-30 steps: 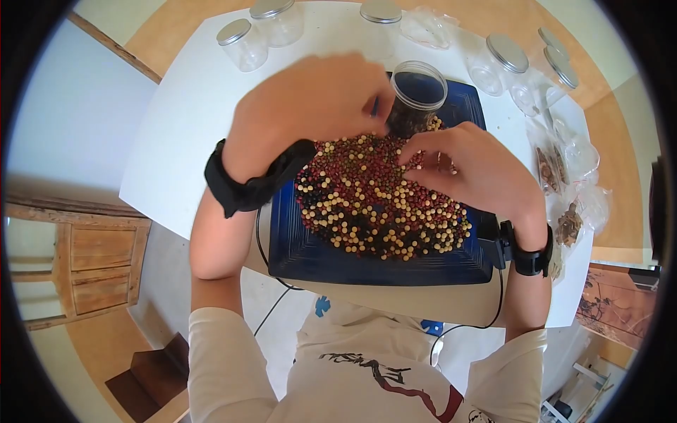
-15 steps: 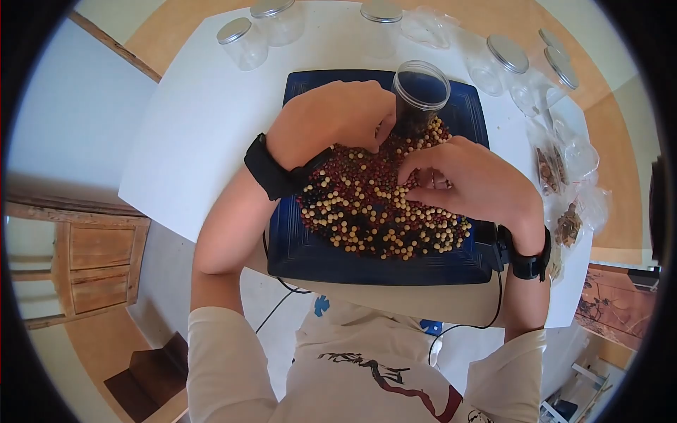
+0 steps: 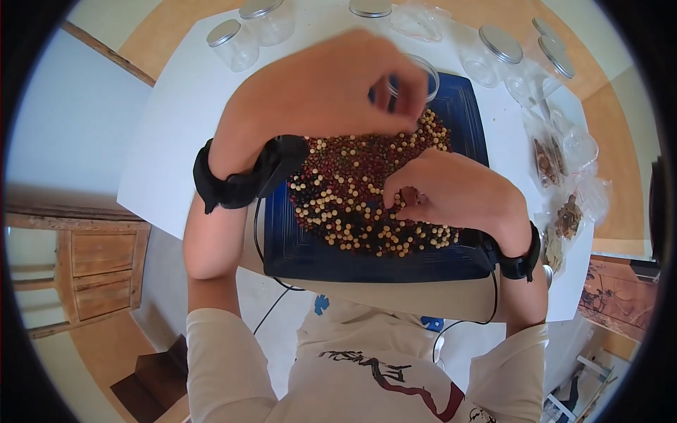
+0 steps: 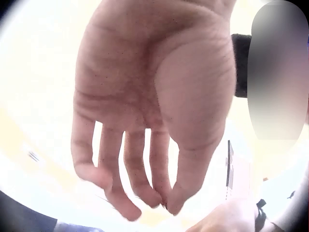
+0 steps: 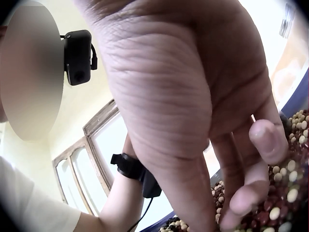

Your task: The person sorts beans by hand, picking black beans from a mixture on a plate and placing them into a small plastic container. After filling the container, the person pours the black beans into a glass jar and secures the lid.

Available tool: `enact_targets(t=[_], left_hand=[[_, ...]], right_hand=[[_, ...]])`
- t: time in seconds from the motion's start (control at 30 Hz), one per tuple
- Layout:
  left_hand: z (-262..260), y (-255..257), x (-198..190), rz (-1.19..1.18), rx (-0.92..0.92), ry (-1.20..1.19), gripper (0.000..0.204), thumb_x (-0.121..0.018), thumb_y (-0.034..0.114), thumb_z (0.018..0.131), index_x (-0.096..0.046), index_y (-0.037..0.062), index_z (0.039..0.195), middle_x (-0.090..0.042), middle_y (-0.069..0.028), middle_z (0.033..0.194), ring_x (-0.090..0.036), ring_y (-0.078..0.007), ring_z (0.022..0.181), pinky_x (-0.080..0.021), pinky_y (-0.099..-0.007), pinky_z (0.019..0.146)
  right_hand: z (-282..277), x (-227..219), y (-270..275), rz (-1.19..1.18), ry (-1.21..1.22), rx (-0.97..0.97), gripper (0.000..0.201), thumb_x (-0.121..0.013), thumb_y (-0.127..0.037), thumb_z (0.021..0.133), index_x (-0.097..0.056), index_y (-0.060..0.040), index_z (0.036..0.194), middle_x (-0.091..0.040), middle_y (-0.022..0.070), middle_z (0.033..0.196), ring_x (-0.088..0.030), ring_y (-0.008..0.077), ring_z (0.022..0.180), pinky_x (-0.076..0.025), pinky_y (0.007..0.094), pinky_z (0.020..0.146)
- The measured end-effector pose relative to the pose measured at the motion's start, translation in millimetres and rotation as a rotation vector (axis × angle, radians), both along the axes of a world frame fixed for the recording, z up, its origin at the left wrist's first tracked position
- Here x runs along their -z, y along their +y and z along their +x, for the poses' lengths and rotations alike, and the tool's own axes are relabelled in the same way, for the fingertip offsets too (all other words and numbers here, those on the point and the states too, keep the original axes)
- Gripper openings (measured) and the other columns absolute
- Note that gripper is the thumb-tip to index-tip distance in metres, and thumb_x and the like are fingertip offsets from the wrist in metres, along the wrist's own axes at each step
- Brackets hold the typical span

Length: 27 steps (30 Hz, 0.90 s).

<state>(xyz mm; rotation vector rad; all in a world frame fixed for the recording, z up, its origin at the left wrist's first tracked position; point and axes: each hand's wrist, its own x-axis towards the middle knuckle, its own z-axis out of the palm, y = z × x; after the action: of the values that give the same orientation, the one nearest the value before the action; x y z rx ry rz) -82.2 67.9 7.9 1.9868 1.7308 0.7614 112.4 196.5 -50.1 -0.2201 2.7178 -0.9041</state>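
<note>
A pile of mixed beans (image 3: 352, 211), cream, dark red, green and black, covers much of a square blue tray (image 3: 374, 273). Raised over the pile's far side, my left hand (image 3: 321, 88) hides most of an open clear jar (image 3: 434, 83). In the left wrist view the thumb and a fingertip (image 4: 175, 207) pinch together on a small dark bean, while the other fingers hang loosely bent. My right hand (image 3: 458, 190) reaches down at the right of the pile, thumb and fingers bent with the tips among the beans. Its thumb tip runs out of the right wrist view.
Lidded clear jars stand at the back left (image 3: 236, 49) and back right (image 3: 493, 60) of the white table (image 3: 169, 141). Plastic bags with dried contents (image 3: 546, 162) lie along the right side. A black cable (image 3: 261, 233) hangs beside the tray's left edge.
My left hand dipped to the beans before the jar, then rose again and now overlaps the jar. My right hand has shifted slightly left and toward me over the pile.
</note>
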Motion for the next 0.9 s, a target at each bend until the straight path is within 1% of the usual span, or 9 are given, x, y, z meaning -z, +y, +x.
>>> enact_targets(t=[0.03, 0.13, 0.2, 0.33, 0.4, 0.43, 0.6, 0.77, 0.9], left_hand=[[3.6, 2.1, -2.7, 0.0, 0.0, -0.001, 0.018, -0.081, 0.021, 0.09, -0.073, 0.0046, 0.091, -0.073, -0.0039, 0.082, -0.068, -0.0171, 0.074, -0.052, -0.0341, 0.066], [10.4, 7.5, -2.9, 0.305, -0.211, 0.205, 0.02, -0.083, 0.024, 0.091, -0.073, 0.0064, 0.09, -0.071, -0.0015, 0.08, -0.066, -0.0138, 0.074, -0.049, -0.0319, 0.064], [8.0, 9.3, 2.6, 0.428, -0.268, 0.064, 0.023, -0.081, 0.019, 0.091, -0.071, -0.0007, 0.095, -0.072, -0.0133, 0.086, -0.065, -0.0249, 0.069, -0.051, -0.0336, 0.065], [5.3, 9.3, 4.9, 0.424, -0.29, 0.195, 0.019, -0.08, 0.013, 0.092, -0.072, -0.0001, 0.103, -0.073, -0.0147, 0.096, -0.066, -0.0257, 0.072, -0.054, -0.0339, 0.067], [2.8, 8.7, 13.9, 0.366, -0.215, 0.171, 0.018, -0.083, 0.023, 0.091, -0.074, 0.0078, 0.09, -0.07, -0.001, 0.078, -0.065, -0.0142, 0.072, -0.049, -0.0324, 0.063], [6.1, 6.0, 9.9, 0.366, -0.216, 0.17, 0.018, -0.083, 0.023, 0.091, -0.074, 0.0078, 0.09, -0.07, -0.001, 0.078, -0.065, -0.0142, 0.072, -0.049, -0.0324, 0.063], [25.1, -12.0, 4.9, -0.205, -0.087, 0.282, 0.012, -0.08, 0.017, 0.086, -0.077, 0.0066, 0.091, -0.073, -0.0067, 0.076, -0.07, -0.0252, 0.07, -0.054, -0.0372, 0.065], [34.1, -22.7, 34.1, -0.243, -0.047, 0.381, 0.013, -0.078, 0.021, 0.077, -0.078, 0.0086, 0.081, -0.075, -0.0155, 0.089, -0.074, -0.0387, 0.081, -0.059, -0.045, 0.069], [35.5, -21.3, 33.4, -0.368, -0.033, 0.458, 0.014, -0.08, 0.02, 0.072, -0.077, 0.0086, 0.08, -0.075, -0.0157, 0.088, -0.073, -0.0394, 0.08, -0.059, -0.0448, 0.066]], right_hand=[[1.1, 3.2, -1.5, 0.01, 0.03, 0.018, 0.013, -0.078, -0.013, 0.091, -0.078, -0.0082, 0.103, -0.076, 0.0089, 0.08, -0.075, 0.0288, 0.081, -0.056, 0.0397, 0.074], [0.9, 10.6, -3.8, 0.041, 0.075, 0.018, 0.012, -0.079, -0.012, 0.09, -0.078, -0.0079, 0.101, -0.076, 0.0089, 0.08, -0.075, 0.0296, 0.082, -0.056, 0.0404, 0.075], [-0.2, 10.0, -5.5, 0.061, 0.09, 0.005, 0.011, -0.079, -0.011, 0.09, -0.078, -0.0078, 0.1, -0.076, 0.009, 0.081, -0.075, 0.0298, 0.081, -0.055, 0.0405, 0.074], [-0.3, 6.9, -8.3, 0.06, 0.005, 0.029, 0.011, -0.079, -0.011, 0.088, -0.076, -0.007, 0.098, -0.075, 0.0094, 0.079, -0.075, 0.0295, 0.081, -0.055, 0.041, 0.074], [0.5, 7.6, -7.6, 0.058, 0.009, 0.034, 0.011, -0.079, -0.011, 0.088, -0.076, -0.0068, 0.098, -0.074, 0.0095, 0.078, -0.075, 0.0296, 0.081, -0.055, 0.0412, 0.074], [0.2, 7.5, -6.6, 0.06, 0.007, 0.032, 0.011, -0.079, -0.01, 0.088, -0.075, -0.0069, 0.098, -0.074, 0.0094, 0.078, -0.075, 0.0297, 0.081, -0.055, 0.0412, 0.075], [-1.7, 4.0, -9.9, 0.081, -0.074, 0.033, 0.011, -0.077, -0.011, 0.089, -0.074, -0.008, 0.099, -0.073, 0.0089, 0.079, -0.074, 0.0302, 0.082, -0.054, 0.0412, 0.075], [-1.2, 5.6, -12.3, 0.068, -0.065, -0.004, 0.012, -0.077, -0.012, 0.089, -0.073, -0.009, 0.099, -0.073, 0.0087, 0.082, -0.074, 0.0304, 0.085, -0.054, 0.042, 0.075], [-2.2, 3.9, -9.8, 0.054, -0.081, -0.003, 0.011, -0.077, -0.012, 0.087, -0.074, -0.0081, 0.097, -0.072, 0.0091, 0.08, -0.074, 0.0302, 0.084, -0.055, 0.0414, 0.076]])
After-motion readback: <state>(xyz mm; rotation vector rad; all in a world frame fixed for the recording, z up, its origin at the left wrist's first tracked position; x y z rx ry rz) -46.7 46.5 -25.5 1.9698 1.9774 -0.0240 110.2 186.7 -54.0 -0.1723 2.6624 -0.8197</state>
